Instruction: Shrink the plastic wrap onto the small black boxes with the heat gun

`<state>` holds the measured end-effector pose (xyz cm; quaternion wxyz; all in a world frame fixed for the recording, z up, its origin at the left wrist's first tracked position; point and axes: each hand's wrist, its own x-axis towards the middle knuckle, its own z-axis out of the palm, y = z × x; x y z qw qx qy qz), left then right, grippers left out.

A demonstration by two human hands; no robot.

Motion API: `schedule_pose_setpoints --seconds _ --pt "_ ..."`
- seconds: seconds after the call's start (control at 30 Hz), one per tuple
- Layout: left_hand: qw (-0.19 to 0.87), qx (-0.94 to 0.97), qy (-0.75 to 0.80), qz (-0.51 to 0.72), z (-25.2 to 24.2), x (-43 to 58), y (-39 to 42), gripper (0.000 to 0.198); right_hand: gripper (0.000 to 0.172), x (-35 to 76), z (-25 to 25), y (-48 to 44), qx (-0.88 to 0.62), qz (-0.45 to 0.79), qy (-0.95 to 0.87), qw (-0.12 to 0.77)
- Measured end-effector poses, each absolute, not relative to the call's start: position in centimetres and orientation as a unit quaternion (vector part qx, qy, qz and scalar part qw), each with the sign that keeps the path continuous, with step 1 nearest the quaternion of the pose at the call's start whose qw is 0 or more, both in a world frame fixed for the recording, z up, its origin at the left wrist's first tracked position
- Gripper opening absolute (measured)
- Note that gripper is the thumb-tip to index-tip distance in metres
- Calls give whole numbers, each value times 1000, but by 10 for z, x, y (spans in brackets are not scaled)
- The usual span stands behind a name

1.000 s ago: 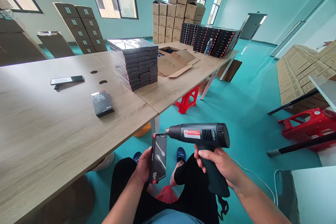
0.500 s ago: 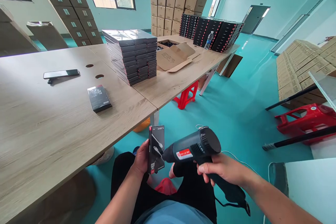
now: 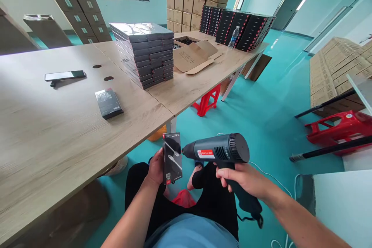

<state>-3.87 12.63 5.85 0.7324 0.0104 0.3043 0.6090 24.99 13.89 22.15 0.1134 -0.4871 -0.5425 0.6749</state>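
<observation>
Left hand (image 3: 155, 170) gripping an upright black cable box (image 3: 172, 158). Right hand (image 3: 240, 178) clenched on a heat gun (image 3: 221, 149), nozzle (image 3: 186, 148) just beside the box.

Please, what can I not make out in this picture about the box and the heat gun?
Head view:
- box, held in left hand: its small print is too small to read, and its back faces away.
- heat gun: the upper grip is hidden by right hand.
</observation>
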Motion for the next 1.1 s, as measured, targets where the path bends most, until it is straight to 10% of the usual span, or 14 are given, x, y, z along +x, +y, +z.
schedule_pose_setpoints --seconds 0.5,1.1 --pt "717 0 275 640 61 -40 130 52 29 255 195 102 -480 737 -458 130" --pt "647 -61 309 695 38 -35 133 44 34 248 189 94 -469 752 -424 189"
